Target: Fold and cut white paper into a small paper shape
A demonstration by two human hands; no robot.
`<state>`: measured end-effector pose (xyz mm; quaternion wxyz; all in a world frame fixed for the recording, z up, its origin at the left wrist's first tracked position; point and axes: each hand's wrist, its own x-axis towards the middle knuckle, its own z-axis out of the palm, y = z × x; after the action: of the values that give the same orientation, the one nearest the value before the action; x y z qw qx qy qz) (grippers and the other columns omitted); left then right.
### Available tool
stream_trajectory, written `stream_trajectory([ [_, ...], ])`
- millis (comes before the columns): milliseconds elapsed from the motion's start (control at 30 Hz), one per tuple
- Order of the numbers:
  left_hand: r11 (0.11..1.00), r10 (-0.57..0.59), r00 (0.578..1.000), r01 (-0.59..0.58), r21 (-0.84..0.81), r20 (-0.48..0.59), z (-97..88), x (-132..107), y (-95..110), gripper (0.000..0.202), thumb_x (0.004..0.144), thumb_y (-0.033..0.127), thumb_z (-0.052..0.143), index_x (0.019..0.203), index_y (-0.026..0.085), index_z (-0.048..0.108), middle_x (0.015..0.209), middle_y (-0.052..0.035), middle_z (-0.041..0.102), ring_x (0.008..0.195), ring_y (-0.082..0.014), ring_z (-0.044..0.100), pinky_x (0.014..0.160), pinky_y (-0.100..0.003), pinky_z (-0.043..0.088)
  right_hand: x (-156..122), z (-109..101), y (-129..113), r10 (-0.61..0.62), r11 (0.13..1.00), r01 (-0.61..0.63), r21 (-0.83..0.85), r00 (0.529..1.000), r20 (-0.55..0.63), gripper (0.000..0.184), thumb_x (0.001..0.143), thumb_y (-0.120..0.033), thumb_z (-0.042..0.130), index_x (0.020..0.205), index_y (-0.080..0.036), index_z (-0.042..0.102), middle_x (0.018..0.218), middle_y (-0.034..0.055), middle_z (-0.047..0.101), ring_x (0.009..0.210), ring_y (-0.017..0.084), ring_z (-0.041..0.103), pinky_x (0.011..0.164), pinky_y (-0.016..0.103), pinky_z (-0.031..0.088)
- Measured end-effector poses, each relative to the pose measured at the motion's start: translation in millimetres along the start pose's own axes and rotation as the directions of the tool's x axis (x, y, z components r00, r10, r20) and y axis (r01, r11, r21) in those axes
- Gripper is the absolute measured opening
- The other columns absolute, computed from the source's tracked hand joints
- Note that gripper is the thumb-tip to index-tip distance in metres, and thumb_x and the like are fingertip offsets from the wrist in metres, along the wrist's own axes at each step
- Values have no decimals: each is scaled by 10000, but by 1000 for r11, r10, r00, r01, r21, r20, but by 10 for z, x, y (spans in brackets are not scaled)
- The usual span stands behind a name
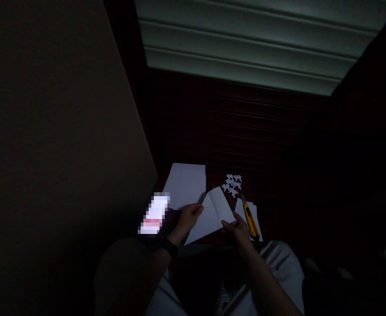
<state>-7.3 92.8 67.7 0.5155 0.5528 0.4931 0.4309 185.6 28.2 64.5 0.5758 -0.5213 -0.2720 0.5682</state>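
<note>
Between my hands is a white sheet of paper [209,215] with a crease or fold running down its upper part. My left hand [189,218] pinches its left edge. On the right side, my right hand [237,229] grips the sheet with the thumb on top. A yellow box cutter [251,221] lies just right of my right hand, over some white paper [259,226]. Beyond the held sheet sits a small cluster of white cut-out paper shapes [232,184]. A stack of white paper [188,182] rests behind my left hand.
A lit phone-like screen [154,215], blurred out, is left of my left hand. A plain wall [64,109] rises on the left. Dark slatted panelling [239,118] and a pale blind [245,44] stand ahead. My knees [283,263] flank the small dark table. The room is dim.
</note>
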Motion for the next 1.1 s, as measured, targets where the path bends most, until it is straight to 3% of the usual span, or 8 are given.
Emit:
stream_trajectory([
  [167, 966, -98, 984, 130, -225, 147, 53, -91, 49, 473, 610, 352, 708, 1004, 123, 582, 963, -123, 663, 800, -236, 638, 678, -325, 487, -16, 32, -6, -65, 997, 66, -28, 998, 23, 559, 598, -322, 741, 1084, -177, 507, 564, -69, 502, 558, 130, 569, 594, 316, 543],
  [367, 948, -113, 986, 143, -283, 120, 102, -125, 68, 536, 580, 342, 734, 1042, 132, 562, 934, -115, 674, 789, -240, 644, 676, -330, 492, -20, 80, 44, -52, 998, 50, -29, 998, -46, 788, 575, -322, 749, 1243, -224, 343, 670, -33, 583, 602, 188, 616, 535, 346, 545],
  [567, 927, -198, 967, 239, -289, 163, 103, -180, 104, 432, 683, 467, 615, 922, 107, 624, 858, -116, 683, 760, -237, 645, 642, -323, 499, 65, 29, 61, -162, 985, 158, -77, 985, -60, 817, 564, -277, 740, 1260, -196, 320, 769, 22, 645, 710, 212, 632, 631, 355, 528],
  [700, 905, -219, 948, 285, -315, 230, 27, -223, 198, 443, 664, 411, 655, 1017, 153, 584, 983, -133, 652, 826, -242, 641, 660, -349, 522, 104, -34, -64, -174, 982, 168, -90, 983, -62, 753, 556, -306, 736, 1214, -190, 390, 820, 39, 659, 754, 207, 630, 680, 353, 503],
  [800, 904, -173, 968, 229, -361, 182, -48, -191, 252, 524, 661, 375, 669, 1128, 193, 516, 1077, -136, 614, 893, -247, 624, 675, -375, 534, 135, -84, -177, -125, 985, 122, -123, 992, -17, 678, 507, -316, 760, 1114, -189, 484, 728, 7, 641, 662, 184, 617, 613, 317, 493],
  [967, 965, -159, 959, 201, -170, 233, -140, -61, 172, 446, 604, 324, 717, 983, 114, 610, 949, -139, 661, 802, -258, 640, 595, -352, 553, 256, -118, -301, -102, 976, 114, -187, 992, 73, 529, 509, -310, 754, 983, -182, 555, 644, -33, 594, 560, 137, 566, 543, 265, 453],
  [1033, 979, -172, 949, 195, -63, 264, -148, -29, 115, 404, 567, 298, 741, 898, 87, 645, 852, -128, 679, 717, -257, 646, 525, -333, 552, 315, -136, -344, -128, 958, 149, -244, 987, 101, 474, 535, -322, 736, 952, -169, 570, 664, -14, 610, 583, 147, 572, 569, 275, 451],
  [1100, 980, -183, 961, 194, -35, 208, -151, -22, 74, 378, 547, 275, 754, 854, 77, 658, 799, -117, 683, 666, -249, 644, 484, -323, 548, 357, -191, -396, -205, 915, 220, -338, 975, 80, 432, 592, -365, 692, 953, -157, 577, 741, 28, 638, 669, 176, 591, 629, 298, 452],
])
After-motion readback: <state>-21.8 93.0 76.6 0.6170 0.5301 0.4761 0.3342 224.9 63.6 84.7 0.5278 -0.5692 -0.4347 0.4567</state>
